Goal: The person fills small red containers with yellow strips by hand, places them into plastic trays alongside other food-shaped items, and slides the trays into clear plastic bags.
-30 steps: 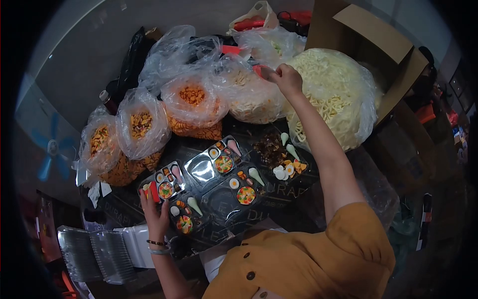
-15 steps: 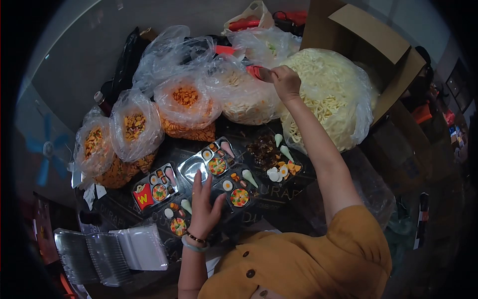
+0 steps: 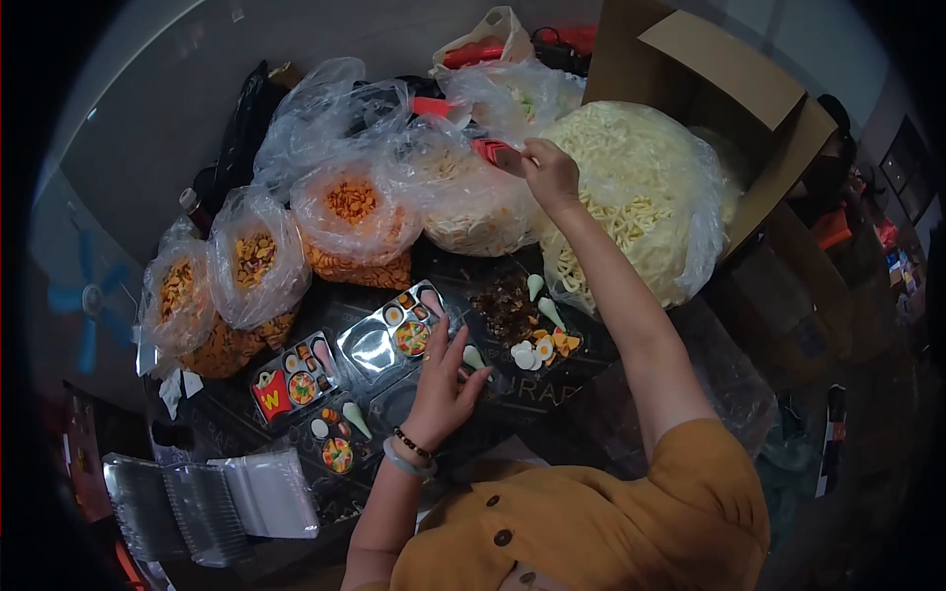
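My right hand (image 3: 552,175) is raised at the back of the table and pinches a bundle of small red flat pieces (image 3: 498,156) above a bag of pale pieces (image 3: 478,222). My left hand (image 3: 445,392), fingers spread, hovers over the clear plastic trays and hides part of one. Beside its fingertips lies a tray (image 3: 370,350) holding a toy pizza bowl (image 3: 412,340), egg and pink cone. Left of that, another filled tray has a red fries carton (image 3: 271,396) marked W. A lower tray carries a toy bowl (image 3: 337,456) and a pale green cone (image 3: 357,421).
Bags of orange pieces (image 3: 353,231) and mixed pieces (image 3: 258,261) line the back left. A large bag of cream-coloured strips (image 3: 636,187) stands by a cardboard box (image 3: 749,108). Dark pieces (image 3: 507,307) and toy eggs (image 3: 532,353) lie at centre right; stacked clear packaging (image 3: 212,507) is front left.
My left hand has shifted right across the trays, covering more of the right-hand one. My right hand still holds the red pieces, now a little further left. The view has shifted slightly.
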Available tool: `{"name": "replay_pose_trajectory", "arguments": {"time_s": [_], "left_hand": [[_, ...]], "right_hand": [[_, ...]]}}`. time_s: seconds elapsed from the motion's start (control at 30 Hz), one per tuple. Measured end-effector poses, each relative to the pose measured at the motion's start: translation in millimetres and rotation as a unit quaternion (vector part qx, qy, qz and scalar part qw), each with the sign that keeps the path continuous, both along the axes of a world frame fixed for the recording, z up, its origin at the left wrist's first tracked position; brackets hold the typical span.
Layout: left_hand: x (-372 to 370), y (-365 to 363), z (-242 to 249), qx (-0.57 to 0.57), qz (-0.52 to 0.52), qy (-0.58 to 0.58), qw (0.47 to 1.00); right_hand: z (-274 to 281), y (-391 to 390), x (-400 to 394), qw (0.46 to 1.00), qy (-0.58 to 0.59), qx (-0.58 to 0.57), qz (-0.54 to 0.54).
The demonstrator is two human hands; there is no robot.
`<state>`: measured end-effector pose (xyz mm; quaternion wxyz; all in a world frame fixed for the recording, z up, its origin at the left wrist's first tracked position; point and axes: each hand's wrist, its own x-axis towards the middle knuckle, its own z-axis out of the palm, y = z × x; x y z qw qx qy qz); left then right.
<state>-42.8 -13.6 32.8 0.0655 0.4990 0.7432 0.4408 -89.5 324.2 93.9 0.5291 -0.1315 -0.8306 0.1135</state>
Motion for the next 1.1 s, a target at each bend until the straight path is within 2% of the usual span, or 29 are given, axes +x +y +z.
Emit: {"name": "replay_pose_trajectory", "arguments": {"time_s": [0.03,0.17,0.2,0.23,0.27,0.3,0.33,0.37,0.4,0.43,0.5,0.53,0.57,0.63,0.8,0.83,0.87,0.9,0.93,0.97,1.0,1.03,1.07,1.1], "left_hand": [[-2,6,-4,0.014,-0.008,-0.003,1.000],[-9,29,-1,0.043,-0.025,-0.026,0.998],[-12,36,-1,0.043,-0.028,-0.029,0.998],[-15,44,-3,0.062,-0.048,-0.175,0.981],[-18,51,-3,0.080,-0.066,-0.317,0.943],[-20,60,5,0.141,-0.081,-0.360,0.918],[-18,66,19,0.168,-0.066,-0.420,0.889],[-19,72,29,0.192,-0.050,-0.478,0.856],[-25,79,27,0.222,-0.081,-0.531,0.814],[-28,80,27,0.218,-0.077,-0.534,0.813],[-33,77,26,0.217,-0.147,-0.607,0.750],[-40,75,13,0.208,-0.140,-0.610,0.752],[-45,70,4,0.206,-0.136,-0.611,0.752],[-51,57,-8,0.232,-0.065,-0.630,0.739],[-54,22,-11,0.292,-0.005,-0.625,0.724],[-49,18,-10,0.294,0.000,-0.624,0.724],[-42,15,-8,0.298,0.014,-0.570,0.766],[-35,14,-4,0.302,0.028,-0.512,0.804],[-28,13,-1,0.309,0.023,-0.477,0.822],[-19,14,4,0.311,0.018,-0.410,0.857],[-11,15,7,0.311,0.012,-0.342,0.887],[-8,15,5,0.292,0.021,-0.223,0.930],[-4,15,6,0.292,0.023,-0.224,0.929],[4,14,14,0.277,0.037,-0.171,0.945]], "right_hand": [[2,1,5,0.996,0.062,0.071,0.010],[10,-15,43,0.994,0.089,0.067,-0.012],[9,-25,55,0.995,0.104,0.004,-0.005],[5,-35,67,0.991,0.118,-0.060,0.002],[0,-44,77,0.992,0.114,-0.062,0.001],[-7,-54,87,0.971,0.099,-0.205,0.067],[-13,-63,97,0.926,0.083,-0.343,0.130],[-18,-72,105,0.889,0.036,-0.420,0.176],[-23,-80,112,0.841,-0.010,-0.494,0.220],[-30,-89,114,0.807,-0.028,-0.528,0.262],[-39,-99,115,0.800,-0.057,-0.537,0.264],[-42,-102,116,0.794,-0.084,-0.539,0.267],[-54,-99,112,0.793,-0.053,-0.546,0.267],[-64,-95,104,0.782,-0.049,-0.565,0.259],[-81,-94,79,0.768,-0.094,-0.598,0.211],[-80,-99,78,0.922,-0.073,-0.353,0.142],[-78,-103,76,0.994,-0.042,-0.075,0.061],[-60,-120,85,0.975,-0.072,-0.176,0.118],[-53,-133,90,0.974,-0.073,-0.177,0.123],[-51,-144,95,0.904,-0.075,-0.340,0.250],[-45,-157,101,0.791,-0.075,-0.487,0.363],[-31,-172,108,0.747,-0.037,-0.527,0.403],[-31,-176,112,0.747,-0.039,-0.528,0.403],[-31,-179,115,0.734,-0.012,-0.548,0.402]]}}
